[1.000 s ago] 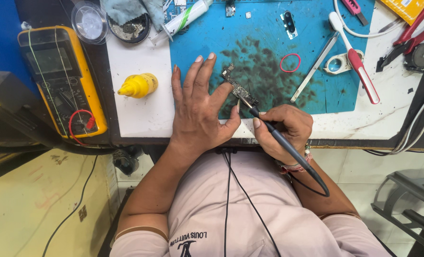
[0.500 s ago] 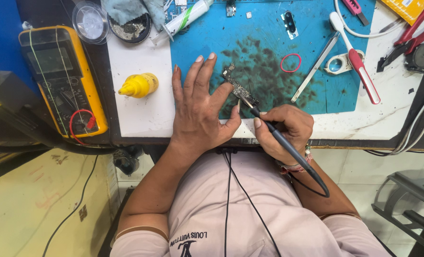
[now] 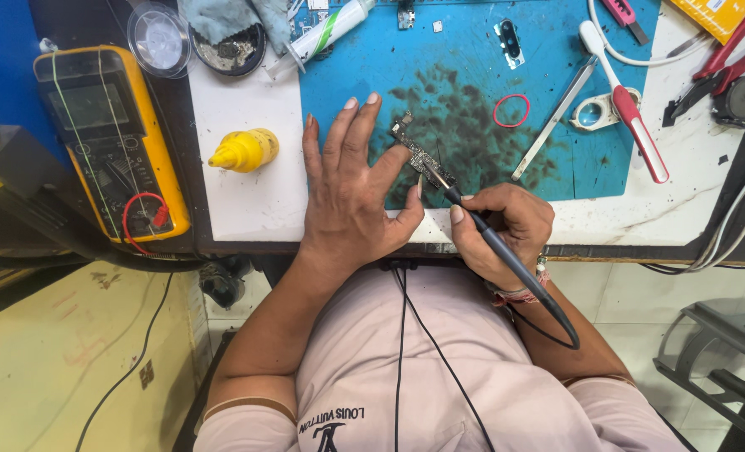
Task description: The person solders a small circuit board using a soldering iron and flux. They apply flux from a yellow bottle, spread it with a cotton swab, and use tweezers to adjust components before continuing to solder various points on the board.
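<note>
Board [image 3: 418,153] on blue mat [image 3: 473,75], long axis running up-left from my right hand [image 3: 506,226]. Left hand [image 3: 351,192] flat, fingers spread, pinning its near edge. Right fingers closed around soldering iron [image 3: 490,238], tip touching board's lower end.

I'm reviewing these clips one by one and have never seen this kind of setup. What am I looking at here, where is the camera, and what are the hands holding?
The one view comes from a camera worn on a person's head, looking down at a workbench and their own lap. There is no machine, only two bare hands.

The left hand lies flat on the blue work mat, its fingers beside a small circuit board. The right hand holds a corded soldering iron like a pen, tip on the board.

Around them lie a yellow multimeter, a yellow squeeze bottle, a red rubber band, metal tweezers and a red-and-white handled tool.
</note>
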